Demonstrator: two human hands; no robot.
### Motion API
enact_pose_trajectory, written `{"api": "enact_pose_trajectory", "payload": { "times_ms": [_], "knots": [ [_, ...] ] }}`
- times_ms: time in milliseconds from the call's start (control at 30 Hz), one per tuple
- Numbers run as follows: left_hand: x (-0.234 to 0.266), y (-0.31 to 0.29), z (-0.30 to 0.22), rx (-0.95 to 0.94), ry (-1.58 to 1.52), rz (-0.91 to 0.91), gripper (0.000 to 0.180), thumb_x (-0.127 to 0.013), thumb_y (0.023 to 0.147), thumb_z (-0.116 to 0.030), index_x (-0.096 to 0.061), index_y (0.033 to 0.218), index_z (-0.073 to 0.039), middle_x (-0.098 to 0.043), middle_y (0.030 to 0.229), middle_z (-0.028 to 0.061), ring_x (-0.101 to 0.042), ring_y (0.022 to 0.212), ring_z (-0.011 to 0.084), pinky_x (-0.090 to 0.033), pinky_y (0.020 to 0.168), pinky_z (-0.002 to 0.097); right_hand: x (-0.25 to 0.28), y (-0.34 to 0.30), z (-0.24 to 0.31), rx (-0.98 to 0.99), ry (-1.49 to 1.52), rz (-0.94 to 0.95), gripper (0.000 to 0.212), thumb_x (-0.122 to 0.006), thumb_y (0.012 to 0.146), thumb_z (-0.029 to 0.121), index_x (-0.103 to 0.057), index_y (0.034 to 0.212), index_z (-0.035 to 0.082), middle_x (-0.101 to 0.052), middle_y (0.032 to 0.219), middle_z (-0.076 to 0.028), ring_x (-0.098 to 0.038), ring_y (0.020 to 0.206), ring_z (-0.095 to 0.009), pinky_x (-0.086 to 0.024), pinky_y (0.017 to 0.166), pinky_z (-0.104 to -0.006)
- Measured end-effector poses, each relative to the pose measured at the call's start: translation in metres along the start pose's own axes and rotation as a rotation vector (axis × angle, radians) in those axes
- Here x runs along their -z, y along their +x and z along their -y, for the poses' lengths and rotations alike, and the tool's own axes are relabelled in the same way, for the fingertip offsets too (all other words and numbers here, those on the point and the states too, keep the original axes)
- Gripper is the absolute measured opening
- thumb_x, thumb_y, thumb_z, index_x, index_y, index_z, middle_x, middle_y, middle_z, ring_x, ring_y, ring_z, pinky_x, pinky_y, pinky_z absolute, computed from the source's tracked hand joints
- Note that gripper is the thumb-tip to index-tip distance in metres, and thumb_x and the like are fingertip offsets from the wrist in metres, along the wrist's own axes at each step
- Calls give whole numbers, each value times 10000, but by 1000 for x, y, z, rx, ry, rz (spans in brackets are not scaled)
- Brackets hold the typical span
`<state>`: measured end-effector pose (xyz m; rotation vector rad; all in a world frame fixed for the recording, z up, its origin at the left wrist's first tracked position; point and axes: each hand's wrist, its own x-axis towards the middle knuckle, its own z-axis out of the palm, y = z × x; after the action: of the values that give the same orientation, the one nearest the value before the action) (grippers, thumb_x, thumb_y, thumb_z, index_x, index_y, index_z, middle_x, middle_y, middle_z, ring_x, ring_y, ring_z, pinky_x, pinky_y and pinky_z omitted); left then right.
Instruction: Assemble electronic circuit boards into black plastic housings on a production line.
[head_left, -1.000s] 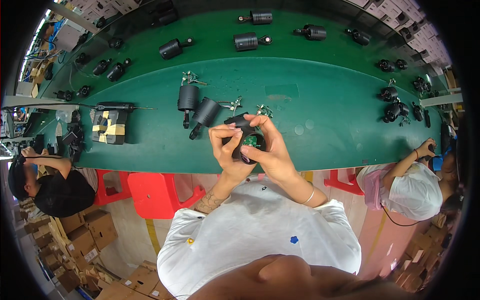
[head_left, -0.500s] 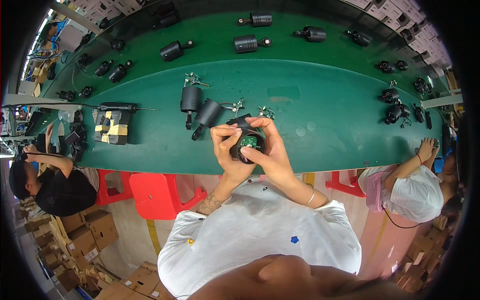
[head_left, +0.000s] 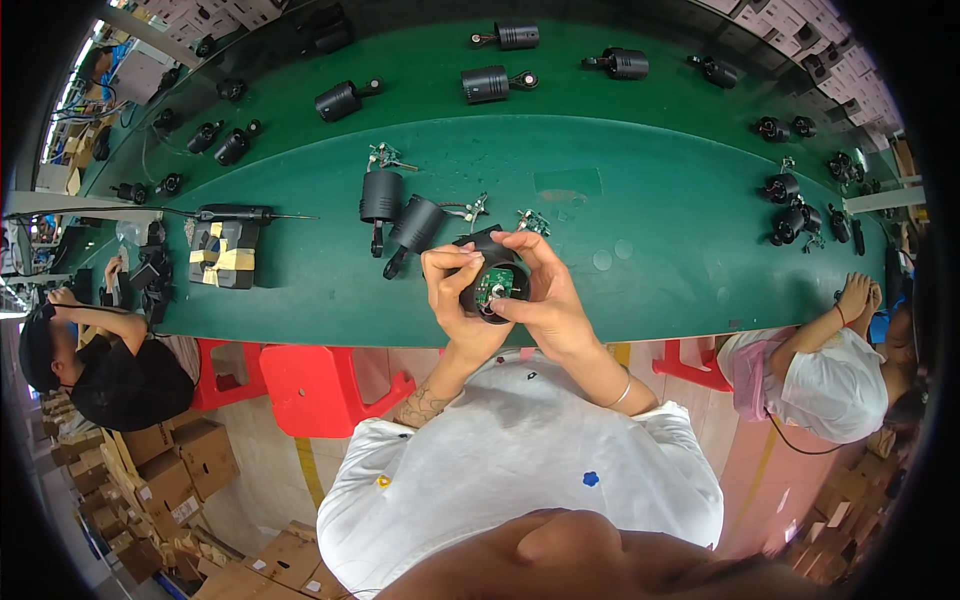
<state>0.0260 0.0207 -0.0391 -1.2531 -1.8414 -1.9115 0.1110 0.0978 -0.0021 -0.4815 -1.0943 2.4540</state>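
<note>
Both my hands are close together over the near edge of the green table [head_left: 680, 290], around a black cylindrical housing [head_left: 516, 274]. Its open end faces up, and a small green circuit board [head_left: 493, 285] shows inside. My left hand [head_left: 455, 290] wraps the housing's left side with bent fingers. On the right side and far rim are the fingers of my right hand [head_left: 552, 300]; its thumb reaches into the opening at the board's lower edge. Just beyond my hands lies another black cylinder [head_left: 482, 240], partly hidden, beside a loose circuit board with wires [head_left: 533, 222].
Two black housings [head_left: 381, 197] [head_left: 418, 222] lie left of my hands. An electric screwdriver [head_left: 235, 214] rests by a taped black box [head_left: 224, 262]. More housings [head_left: 486, 84] line the far green strip. Red stools [head_left: 310, 390] and co-workers [head_left: 130, 380] [head_left: 825, 385] are at both sides.
My right thumb has slid down from the middle of the circuit board to its lower edge, so more of the board shows. Both hands still grip the housing in nearly the same place.
</note>
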Motion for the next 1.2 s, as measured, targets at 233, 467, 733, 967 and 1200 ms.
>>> {"api": "enact_pose_trajectory", "payload": {
  "times_ms": [233, 467, 733, 967, 1200],
  "knots": [
    [-2, -4, 5, -7, -10, 6, 639, -800, 594, -41, -503, 1157, -100, -447, 1145, 95, -463, 1056, 250, -445, 949, 409, 2, -1, 1, -27, 39, -29, 634, -649, 643, -141, -496, 1216, 85, -493, 1311, -104, -442, 1226, -227, -348, 1048, -345],
    [-9, 12, -17, 16, 124, -12, 636, -779, 640, -121, -495, 1207, -82, -437, 1258, 134, -444, 1145, 307, -416, 971, 446, 39, 30, 48, 294, -202, -159, 638, -664, 648, -140, -487, 1224, 69, -530, 1251, -111, -531, 1116, -245, -468, 938, -358],
    [-12, -30, -3, -32, 264, 108, 517, -732, 685, -189, -540, 1143, -46, -466, 1262, 169, -437, 1148, 377, -363, 989, 503, 232, 171, 132, 779, -1490, -970, 403, -667, 639, -8, -607, 1030, 66, -565, 1106, -103, -546, 999, -281, -483, 876, -359],
    [5, -41, 2, -2, 549, 135, 485, -715, 700, -172, -568, 1147, -50, -504, 1228, 156, -453, 1151, 368, -368, 985, 486, 271, 206, 124, 630, -1806, -1077, 419, -651, 664, 34, -579, 1074, 81, -498, 1196, -121, -466, 1077, -336, -450, 899, -392],
    [9, -4, 28, 139, 726, 478, 513, -743, 674, -161, -582, 1149, -56, -530, 1223, 114, -510, 1106, 293, -417, 931, 430, 178, 155, 85, 760, -1662, -605, 470, -657, 684, 87, -587, 1149, 71, -562, 1156, -148, -515, 1046, -322, -437, 926, -407]
  ]
}}
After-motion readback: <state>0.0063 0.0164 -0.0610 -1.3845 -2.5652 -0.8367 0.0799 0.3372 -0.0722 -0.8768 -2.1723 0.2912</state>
